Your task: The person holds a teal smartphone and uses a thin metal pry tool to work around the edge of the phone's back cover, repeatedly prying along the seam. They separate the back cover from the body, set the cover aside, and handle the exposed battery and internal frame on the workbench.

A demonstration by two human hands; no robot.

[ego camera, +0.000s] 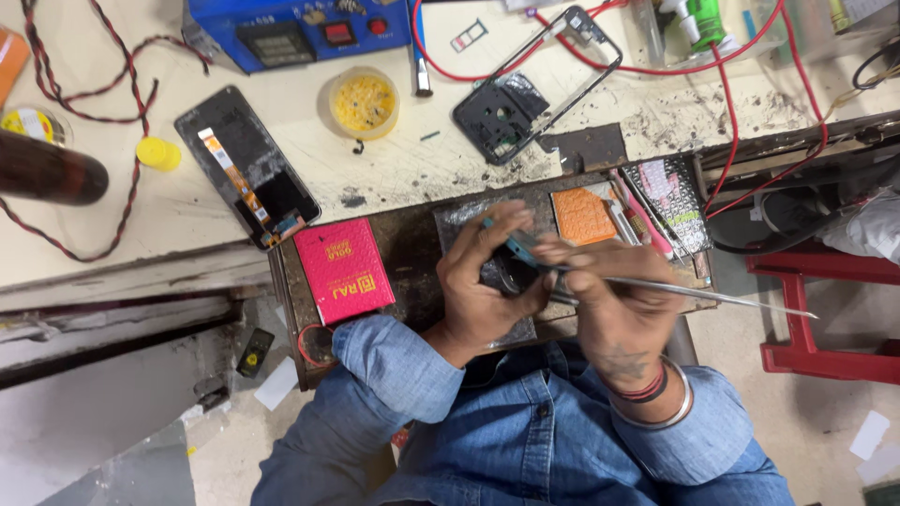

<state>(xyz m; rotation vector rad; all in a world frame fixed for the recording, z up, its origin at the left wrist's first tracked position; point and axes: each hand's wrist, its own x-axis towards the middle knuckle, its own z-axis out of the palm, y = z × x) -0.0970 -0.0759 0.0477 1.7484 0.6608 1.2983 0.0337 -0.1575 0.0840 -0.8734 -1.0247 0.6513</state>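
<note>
The left hand (487, 281) cups a small teal-edged phone part (518, 251), its grip closed around it over the dark metal tray on the bench (412, 248). The right hand (614, 300) pinches a long thin silver metal tool (712, 294), whose long axis runs from 9 o'clock to 3 o'clock, tip end meeting the part at the left. Both hands touch at the tray's middle. A pink rectangular booklet (344, 270) lies at 9 o'clock.

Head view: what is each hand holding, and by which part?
Left hand cups a small teal-edged part from below; right hand pinches long metal tweezers near their front end.
</note>
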